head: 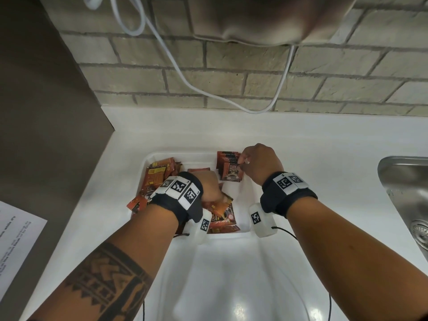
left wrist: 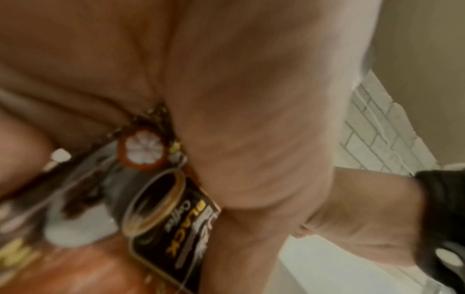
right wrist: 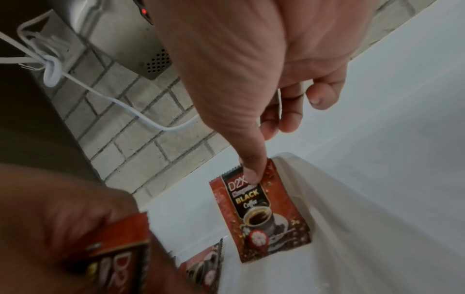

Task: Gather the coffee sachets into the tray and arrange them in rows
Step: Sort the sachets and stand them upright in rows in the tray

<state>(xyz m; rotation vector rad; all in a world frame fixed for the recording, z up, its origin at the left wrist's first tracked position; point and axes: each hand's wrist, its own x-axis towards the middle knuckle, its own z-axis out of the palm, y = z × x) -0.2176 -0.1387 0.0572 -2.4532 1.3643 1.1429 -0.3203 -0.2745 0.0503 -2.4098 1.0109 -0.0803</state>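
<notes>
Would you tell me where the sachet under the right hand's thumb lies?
The sachet lies in the tray's far right corner, atop a small stack, with the right hand at its upper edge.
</notes>
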